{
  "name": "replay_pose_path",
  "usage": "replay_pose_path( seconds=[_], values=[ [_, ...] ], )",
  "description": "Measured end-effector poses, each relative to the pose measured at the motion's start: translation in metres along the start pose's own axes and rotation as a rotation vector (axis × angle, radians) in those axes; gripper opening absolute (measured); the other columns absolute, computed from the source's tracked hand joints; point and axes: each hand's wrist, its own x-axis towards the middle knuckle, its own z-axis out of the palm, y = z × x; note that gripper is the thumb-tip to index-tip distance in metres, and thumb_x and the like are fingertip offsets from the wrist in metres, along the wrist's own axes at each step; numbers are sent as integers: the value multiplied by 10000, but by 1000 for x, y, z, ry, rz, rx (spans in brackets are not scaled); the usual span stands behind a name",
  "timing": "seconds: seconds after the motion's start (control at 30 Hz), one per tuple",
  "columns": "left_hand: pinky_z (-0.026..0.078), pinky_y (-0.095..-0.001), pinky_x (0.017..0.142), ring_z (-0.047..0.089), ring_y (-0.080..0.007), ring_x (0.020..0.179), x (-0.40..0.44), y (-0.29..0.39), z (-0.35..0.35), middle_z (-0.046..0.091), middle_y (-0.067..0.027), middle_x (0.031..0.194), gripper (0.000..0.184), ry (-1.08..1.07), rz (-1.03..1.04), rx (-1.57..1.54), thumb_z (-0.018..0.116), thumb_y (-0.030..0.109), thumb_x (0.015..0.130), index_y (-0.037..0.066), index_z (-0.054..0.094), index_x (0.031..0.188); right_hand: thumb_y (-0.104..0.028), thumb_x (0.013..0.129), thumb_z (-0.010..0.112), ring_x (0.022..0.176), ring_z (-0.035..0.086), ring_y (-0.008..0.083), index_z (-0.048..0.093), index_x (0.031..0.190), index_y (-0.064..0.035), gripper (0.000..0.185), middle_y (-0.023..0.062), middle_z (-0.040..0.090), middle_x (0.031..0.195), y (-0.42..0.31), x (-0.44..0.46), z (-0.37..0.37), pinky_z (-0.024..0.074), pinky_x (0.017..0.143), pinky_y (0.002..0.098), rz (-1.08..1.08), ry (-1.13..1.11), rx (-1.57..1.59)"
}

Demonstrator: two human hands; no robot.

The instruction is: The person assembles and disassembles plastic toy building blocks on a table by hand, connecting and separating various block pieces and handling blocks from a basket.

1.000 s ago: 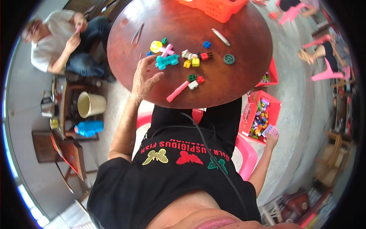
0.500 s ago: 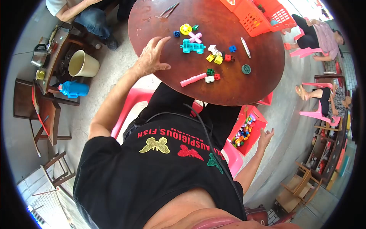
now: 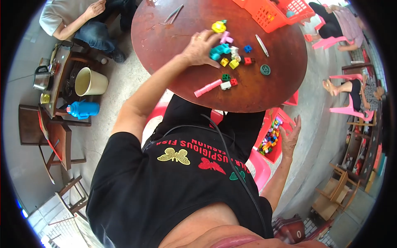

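My left hand rests over the round table, fingers apart and curved against a teal toy piece. Just beyond its fingertips lie a yellow wheel-like piece and a pink cross-shaped piece. Beside the teal piece are a white piece and small yellow blocks. Closer to me lie a pink stick, a white block and a dark green block. My right hand, fingers spread and holding nothing, hovers by a red bin of colourful blocks.
A red basket stands at the table's far right edge. A green wheel, a white pen-like stick and tweezers lie on the tabletop. A person sits at the far left; others sit on pink chairs at right.
My left hand has moved right across the table, and the yellow, pink and teal pieces have shifted right, bunching together. The small dark blue block is now hidden. My right hand has risen slightly.
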Motion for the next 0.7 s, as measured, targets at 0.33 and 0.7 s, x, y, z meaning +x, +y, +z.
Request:
replay_pose_path(
  seconds=[0.33, 0.7],
  values=[
    [322, -505, 1032, 382, -370, 1260, 15, 44, 24, 395, -186, 1325, 1012, 106, -1, -232, 826, 280, 582, 176, 281, 1429, -122, 738, 753, 1184, 480, 289, 291, 1439, -103, 840, 144, 353, 1378, -54, 48, 34, 466, 946, 377, -227, -127, 65],
    [450, -390, 953, 518, -270, 1156, 21, 27, -13, 515, -162, 1262, 611, 230, -447, -787, 695, 121, 782, 75, 445, 1337, -113, 832, 652, 798, 637, 217, 320, 1377, 10, 651, 108, 635, 914, -170, 176, 62, 512, 733, 326, -337, -261, 635]
  ],
)
